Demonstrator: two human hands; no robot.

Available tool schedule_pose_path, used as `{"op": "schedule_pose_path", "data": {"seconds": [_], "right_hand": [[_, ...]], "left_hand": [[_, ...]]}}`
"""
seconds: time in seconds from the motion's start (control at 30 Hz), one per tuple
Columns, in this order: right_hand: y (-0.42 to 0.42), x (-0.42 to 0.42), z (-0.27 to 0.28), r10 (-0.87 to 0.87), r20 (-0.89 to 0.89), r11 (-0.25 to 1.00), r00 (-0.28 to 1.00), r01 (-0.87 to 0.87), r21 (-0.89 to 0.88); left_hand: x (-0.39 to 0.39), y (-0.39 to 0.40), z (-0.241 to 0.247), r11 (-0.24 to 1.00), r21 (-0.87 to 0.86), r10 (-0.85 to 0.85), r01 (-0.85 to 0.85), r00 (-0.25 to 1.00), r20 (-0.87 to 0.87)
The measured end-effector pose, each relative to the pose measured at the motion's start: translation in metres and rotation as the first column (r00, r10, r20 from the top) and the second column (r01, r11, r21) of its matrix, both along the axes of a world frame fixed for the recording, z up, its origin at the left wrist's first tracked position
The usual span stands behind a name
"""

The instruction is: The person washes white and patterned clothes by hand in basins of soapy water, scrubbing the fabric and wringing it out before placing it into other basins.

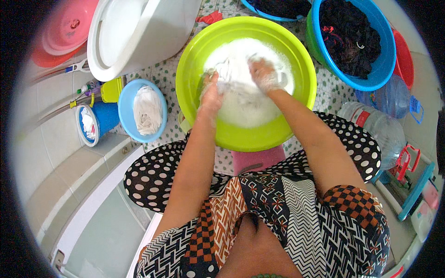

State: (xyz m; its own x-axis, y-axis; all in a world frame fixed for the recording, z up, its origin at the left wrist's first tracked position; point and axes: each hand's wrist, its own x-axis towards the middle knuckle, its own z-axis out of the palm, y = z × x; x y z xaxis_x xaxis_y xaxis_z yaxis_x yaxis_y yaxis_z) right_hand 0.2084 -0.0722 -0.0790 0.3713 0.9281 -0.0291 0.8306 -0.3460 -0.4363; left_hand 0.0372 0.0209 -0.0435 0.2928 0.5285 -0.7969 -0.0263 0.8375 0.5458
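Note:
Soapy water with thick white foam (pixel 243 52) fills the lime-green plastic basin (pixel 257 139) in front of me. At the left side of the foam, my left hand (pixel 211 93) has its fingers curled on a wet white cloth (pixel 224 69). My right hand (pixel 263 73) is blurred and wet with suds, reaching into the foam on the right side. Its fingertips are partly hidden, and whether it grips anything is unclear. A pale fold of fabric (pixel 282 79) shows just beside the right wrist. Murky water covers whatever lies deeper.
At left stand a light-blue basin (pixel 161 129) holding white cloth and a blue bucket (pixel 109 116). A white tub (pixel 160 38) rises behind them. Blue basin (pixel 373 83) with dark laundry and large plastic bottles (pixel 379 130) flank the right. A pink stool (pixel 257 160) is below the basin.

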Motion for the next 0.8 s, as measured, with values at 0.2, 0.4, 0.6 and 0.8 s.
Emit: {"op": "schedule_pose_path", "data": {"seconds": [0.2,0.4,0.6,0.8], "right_hand": [[0.018,0.003,0.029,-0.407,0.008,0.910,0.913,0.405,0.087],[0.034,-0.053,0.096,0.044,-0.906,0.981,0.420,-0.188,-0.040],[0.032,-0.084,0.132,0.144,-0.460,0.987,0.876,-0.162,0.001],[0.049,-0.021,0.062,-0.147,-0.240,0.986,0.960,0.123,-0.112]], "left_hand": [[0.015,-0.004,0.038,0.968,-0.104,0.233,-0.231,0.973,0.008],[-0.001,0.009,0.018,0.980,-0.200,0.089,-0.015,0.927,0.365],[0.007,-0.008,0.031,0.927,-0.350,0.085,0.133,0.836,0.542],[0.025,-0.019,0.027,0.979,-0.205,0.080,0.005,0.911,0.404]]}}
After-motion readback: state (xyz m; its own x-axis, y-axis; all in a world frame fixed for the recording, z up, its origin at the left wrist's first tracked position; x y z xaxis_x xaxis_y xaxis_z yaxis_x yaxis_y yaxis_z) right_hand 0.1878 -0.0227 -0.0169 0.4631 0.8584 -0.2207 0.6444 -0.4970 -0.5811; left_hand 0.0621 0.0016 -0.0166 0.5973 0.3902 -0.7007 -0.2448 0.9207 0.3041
